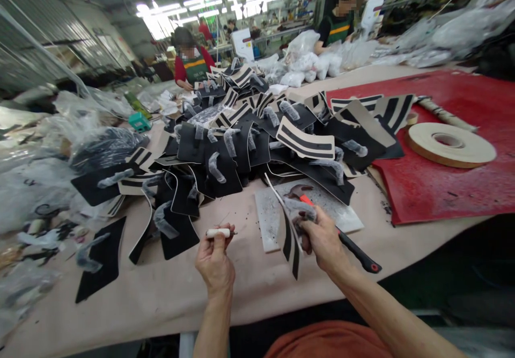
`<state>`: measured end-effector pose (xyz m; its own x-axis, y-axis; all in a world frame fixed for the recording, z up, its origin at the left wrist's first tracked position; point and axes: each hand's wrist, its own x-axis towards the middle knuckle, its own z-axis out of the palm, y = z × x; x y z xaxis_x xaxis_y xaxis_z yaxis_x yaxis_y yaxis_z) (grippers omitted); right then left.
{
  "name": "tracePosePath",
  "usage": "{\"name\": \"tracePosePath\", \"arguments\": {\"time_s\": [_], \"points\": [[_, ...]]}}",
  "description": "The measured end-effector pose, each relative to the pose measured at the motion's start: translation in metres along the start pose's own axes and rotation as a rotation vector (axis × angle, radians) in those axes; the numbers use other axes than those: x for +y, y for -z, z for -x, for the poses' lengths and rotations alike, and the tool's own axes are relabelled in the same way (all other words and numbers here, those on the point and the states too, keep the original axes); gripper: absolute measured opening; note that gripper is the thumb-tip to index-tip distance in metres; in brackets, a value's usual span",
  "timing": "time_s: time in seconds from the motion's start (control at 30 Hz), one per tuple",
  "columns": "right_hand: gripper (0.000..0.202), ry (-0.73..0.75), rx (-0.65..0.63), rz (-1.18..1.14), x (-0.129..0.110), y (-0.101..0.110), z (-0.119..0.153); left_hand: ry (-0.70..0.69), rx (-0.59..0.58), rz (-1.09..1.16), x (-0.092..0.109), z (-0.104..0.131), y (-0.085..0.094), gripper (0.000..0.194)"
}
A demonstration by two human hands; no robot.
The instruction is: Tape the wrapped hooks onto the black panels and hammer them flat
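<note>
My left hand (216, 264) is closed around a small white-handled tool (218, 233) with a short dark tip, above the pinkish table covering. In my right hand (321, 240) is a black-and-beige striped panel (288, 240), tilted on edge and gripped by its plastic-wrapped handle. A hammer with a black grip (358, 251) and red neck passes beneath this hand; its claw head (301, 190) rests over a pale marble-like slab (265, 224). Whether my right hand also touches the hammer cannot be made out. Behind both hands lies a large heap of black panels (220, 167) with wrapped handles.
On the right, a wide tape roll (475, 146) rests on a red sheet (426, 191). Plastic bags (36, 186) crowd the left side. A black panel (107, 261) lies near the left front. Two people work across the table (257, 293).
</note>
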<state>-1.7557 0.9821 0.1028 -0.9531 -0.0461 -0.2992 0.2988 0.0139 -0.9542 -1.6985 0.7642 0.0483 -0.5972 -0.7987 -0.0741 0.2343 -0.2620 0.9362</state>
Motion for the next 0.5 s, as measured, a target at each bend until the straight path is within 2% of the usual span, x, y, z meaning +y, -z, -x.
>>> {"name": "tracePosePath", "arguments": {"time_s": [0.07,0.13,0.27,0.4,0.5], "points": [[0.026,-0.069,0.034,-0.023,-0.002,0.000,0.005,0.010,0.001,0.010,0.001,0.001,0.001,0.032],[0.027,-0.078,0.023,-0.022,-0.007,0.000,0.013,0.021,0.013,0.010,0.000,0.001,0.002,0.032],[0.036,-0.015,-0.128,0.115,-0.009,0.000,0.031,0.027,0.031,0.017,0.002,0.002,0.001,0.033],[0.030,0.009,-0.272,0.224,0.018,-0.006,0.037,-0.001,0.015,0.032,0.005,0.002,-0.008,0.033],[0.023,0.127,-0.352,0.386,0.047,-0.011,0.036,0.005,-0.090,0.019,-0.001,0.003,-0.015,0.033]]}}
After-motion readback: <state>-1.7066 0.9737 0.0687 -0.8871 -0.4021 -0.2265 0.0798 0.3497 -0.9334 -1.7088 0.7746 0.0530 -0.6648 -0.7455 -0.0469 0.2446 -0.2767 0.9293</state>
